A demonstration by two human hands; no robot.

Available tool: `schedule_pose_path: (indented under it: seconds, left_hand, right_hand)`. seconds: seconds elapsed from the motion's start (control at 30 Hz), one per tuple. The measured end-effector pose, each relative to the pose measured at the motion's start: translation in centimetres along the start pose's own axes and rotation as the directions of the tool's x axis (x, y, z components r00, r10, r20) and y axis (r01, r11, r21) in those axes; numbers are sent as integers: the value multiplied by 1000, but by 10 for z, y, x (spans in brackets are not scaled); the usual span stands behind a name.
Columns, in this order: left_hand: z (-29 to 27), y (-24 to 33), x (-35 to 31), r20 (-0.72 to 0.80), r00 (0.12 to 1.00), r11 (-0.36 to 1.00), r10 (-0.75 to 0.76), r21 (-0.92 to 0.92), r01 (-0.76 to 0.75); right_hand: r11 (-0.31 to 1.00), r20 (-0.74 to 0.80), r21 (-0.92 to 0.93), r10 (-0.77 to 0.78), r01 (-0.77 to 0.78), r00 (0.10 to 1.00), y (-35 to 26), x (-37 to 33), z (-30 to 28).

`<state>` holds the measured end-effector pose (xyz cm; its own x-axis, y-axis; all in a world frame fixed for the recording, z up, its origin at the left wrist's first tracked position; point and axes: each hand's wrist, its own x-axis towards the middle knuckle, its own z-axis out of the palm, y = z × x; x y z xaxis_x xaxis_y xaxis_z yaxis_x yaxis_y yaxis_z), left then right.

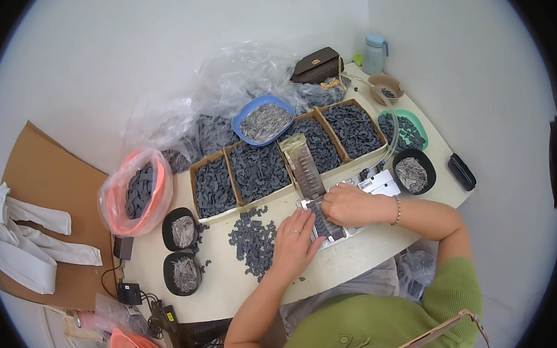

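A metal fixture (329, 228) with dark parts in its channel lies on the table in front of me. My left hand (293, 244) rests at its left end, fingers stretched out and thumb apart. Curled over the fixture's upper side, my right hand (348, 205) has its fingers pressed together; their tips and anything in them are hidden. A clear ribbed tray (303, 165) leads up from the fixture onto the divided box. Left of my left hand lies a loose pile of small dark grey parts (254, 243).
A divided cardboard box (245, 208) full of dark parts stands behind, with a blue bowl (243, 133) of metal pins on it. Black bowls of pins (199, 285) (431, 180) flank the work. A clear hose (397, 127) runs to the fixture. A lined pink basket (166, 192) stands left.
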<state>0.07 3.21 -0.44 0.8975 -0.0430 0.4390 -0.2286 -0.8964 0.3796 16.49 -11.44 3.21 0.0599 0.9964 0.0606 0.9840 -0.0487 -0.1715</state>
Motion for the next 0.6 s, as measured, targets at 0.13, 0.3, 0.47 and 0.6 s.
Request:
schedule_pose_path:
  seconds: [0.13, 0.3, 0.47, 0.6]
  left_hand:
    - [-1, 7, 0, 89, 996, 994, -5, 107, -4]
    - [2, 11, 6, 79, 994, 985, -76, 163, 62]
    - [-7, -1, 5, 9, 993, 989, -122, 90, 121]
    - [-16, -7, 3, -107, 984, 987, -143, 54, 149]
  right_hand:
    - [992, 127, 113, 35, -49, 991, 16, 17, -17]
    - [890, -338, 448, 257, -85, 905, 64, 91, -67]
    - [972, -738, 175, 237, -159, 632, 96, 133, -41]
    - [872, -387, 364, 461, -327, 799, 76, 107, -49]
